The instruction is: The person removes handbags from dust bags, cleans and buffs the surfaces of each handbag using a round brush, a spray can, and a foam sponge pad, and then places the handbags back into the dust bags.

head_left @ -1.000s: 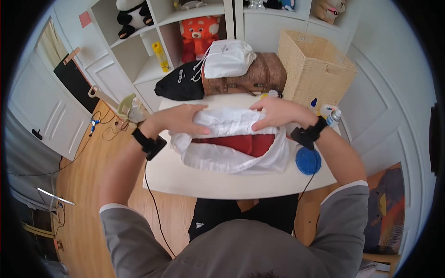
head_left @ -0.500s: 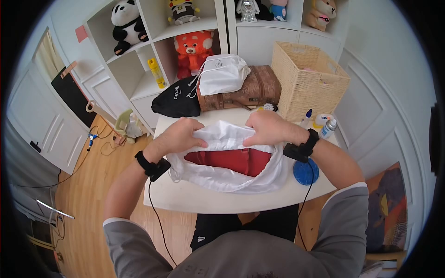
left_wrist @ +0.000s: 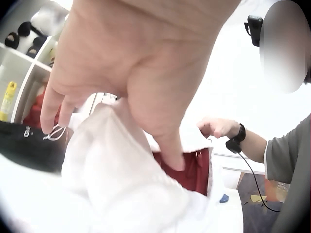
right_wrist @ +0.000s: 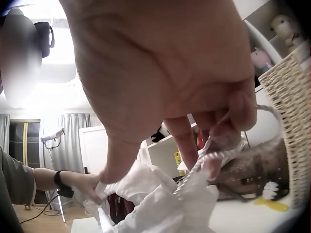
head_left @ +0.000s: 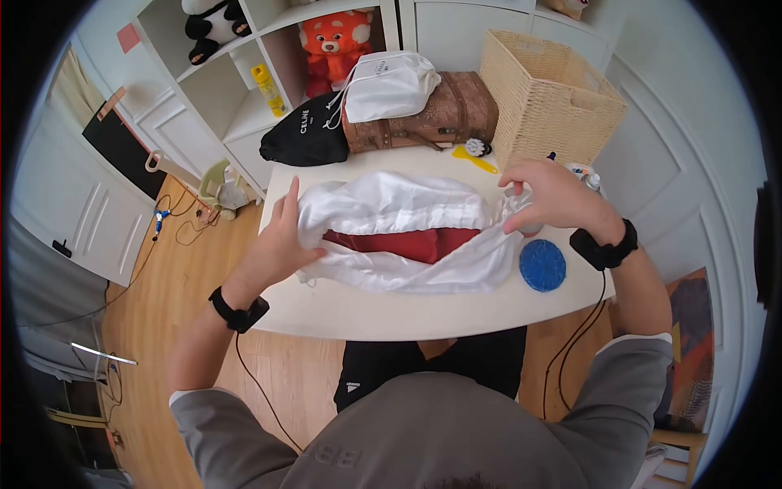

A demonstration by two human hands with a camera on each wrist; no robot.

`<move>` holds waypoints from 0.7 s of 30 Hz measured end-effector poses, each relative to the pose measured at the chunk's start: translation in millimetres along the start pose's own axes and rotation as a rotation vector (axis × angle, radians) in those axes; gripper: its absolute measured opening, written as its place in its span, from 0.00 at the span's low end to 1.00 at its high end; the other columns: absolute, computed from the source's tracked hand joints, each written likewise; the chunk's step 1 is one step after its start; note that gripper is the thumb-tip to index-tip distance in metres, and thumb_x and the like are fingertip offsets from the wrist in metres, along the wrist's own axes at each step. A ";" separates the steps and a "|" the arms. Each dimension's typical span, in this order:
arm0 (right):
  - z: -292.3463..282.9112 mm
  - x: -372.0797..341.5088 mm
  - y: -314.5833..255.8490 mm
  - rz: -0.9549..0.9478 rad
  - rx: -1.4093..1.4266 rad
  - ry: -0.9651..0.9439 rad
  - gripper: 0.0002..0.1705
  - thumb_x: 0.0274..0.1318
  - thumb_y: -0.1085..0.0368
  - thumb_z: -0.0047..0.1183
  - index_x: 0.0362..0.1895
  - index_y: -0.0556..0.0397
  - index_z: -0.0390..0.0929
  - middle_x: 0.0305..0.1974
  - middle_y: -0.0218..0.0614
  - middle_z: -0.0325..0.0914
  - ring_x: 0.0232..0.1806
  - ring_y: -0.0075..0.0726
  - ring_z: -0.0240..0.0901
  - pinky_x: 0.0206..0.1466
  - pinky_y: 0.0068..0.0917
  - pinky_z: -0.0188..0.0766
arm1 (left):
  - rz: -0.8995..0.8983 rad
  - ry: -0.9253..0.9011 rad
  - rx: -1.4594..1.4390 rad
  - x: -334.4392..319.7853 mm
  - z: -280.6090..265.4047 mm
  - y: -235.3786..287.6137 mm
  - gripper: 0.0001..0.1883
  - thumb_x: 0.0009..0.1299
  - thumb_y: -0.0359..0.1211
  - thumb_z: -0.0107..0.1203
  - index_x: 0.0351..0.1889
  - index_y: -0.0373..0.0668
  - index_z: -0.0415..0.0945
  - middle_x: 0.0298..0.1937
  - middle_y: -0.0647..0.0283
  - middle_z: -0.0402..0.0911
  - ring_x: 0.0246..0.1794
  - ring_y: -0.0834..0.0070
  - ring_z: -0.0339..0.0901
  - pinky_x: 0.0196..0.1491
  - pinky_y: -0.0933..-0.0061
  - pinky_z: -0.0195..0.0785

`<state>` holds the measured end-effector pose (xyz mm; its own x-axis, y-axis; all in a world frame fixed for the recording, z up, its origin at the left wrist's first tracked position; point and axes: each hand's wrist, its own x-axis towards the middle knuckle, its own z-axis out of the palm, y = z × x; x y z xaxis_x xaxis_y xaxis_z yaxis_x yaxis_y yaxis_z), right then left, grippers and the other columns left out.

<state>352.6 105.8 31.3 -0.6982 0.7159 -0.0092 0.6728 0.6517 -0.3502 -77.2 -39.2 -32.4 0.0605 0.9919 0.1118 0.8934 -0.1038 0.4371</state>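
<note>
A white drawstring cloth bag lies on the table, its gathered mouth facing me. Inside shows a smooth red item with a strap and small metal fitting; most of it is hidden by the cloth. My left hand is at the bag's left end with fingers straight, the thumb reaching over the rim beside the red item in the left wrist view. At the right end, my right hand has curled fingers holding the bag's twisted white drawstring, which loops past the fingertips in the right wrist view.
Behind the bag sit a black pouch, a brown handbag with a white pouch on top, and a wicker basket. A yellow-handled brush and a blue disc lie on the right. Wrist cables hang over the table's front edge.
Both hands have left the bag's back rim, where they gripped the cloth, and spread to its two ends. The mouth has narrowed. The right hand now has the drawstring.
</note>
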 end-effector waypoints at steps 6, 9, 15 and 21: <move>-2.0 -43.6 17.7 0.077 -0.416 0.013 0.18 0.47 0.57 0.74 0.39 0.55 0.90 0.36 0.47 0.86 0.43 0.52 0.85 0.48 0.46 0.78 | -0.241 -0.106 -0.057 -12.4 -11.1 -71.5 0.37 0.65 0.26 0.65 0.74 0.32 0.65 0.50 0.40 0.84 0.46 0.50 0.86 0.55 0.55 0.79; 1.5 -61.7 38.2 0.006 -0.433 0.175 0.07 0.52 0.64 0.69 0.32 0.55 0.89 0.29 0.46 0.83 0.36 0.51 0.83 0.42 0.44 0.77 | -0.237 0.005 -0.128 -8.4 -39.5 -95.1 0.20 0.69 0.27 0.61 0.58 0.29 0.79 0.38 0.46 0.87 0.35 0.61 0.87 0.42 0.60 0.79; -27.3 -71.3 39.7 0.163 0.359 0.208 0.07 0.62 0.70 0.62 0.38 0.60 0.88 0.24 0.27 0.79 0.24 0.21 0.68 0.29 0.25 0.65 | -0.169 0.247 0.124 16.4 -101.4 -53.9 0.12 0.72 0.33 0.62 0.34 0.30 0.83 0.21 0.59 0.80 0.23 0.71 0.80 0.27 0.65 0.68; -37.7 -70.2 42.4 0.146 0.538 0.360 0.10 0.68 0.70 0.56 0.39 0.63 0.87 0.22 0.21 0.73 0.25 0.13 0.63 0.27 0.20 0.59 | -0.090 -0.041 0.129 22.4 -163.2 -45.9 0.21 0.62 0.41 0.75 0.19 0.38 0.77 0.16 0.74 0.67 0.19 0.86 0.61 0.23 0.73 0.54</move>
<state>439.4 92.6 52.4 -0.4212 0.8872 0.1886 0.4731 0.3923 -0.7888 -189.5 -24.2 95.7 -0.0072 0.9992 0.0400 0.9457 -0.0062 0.3251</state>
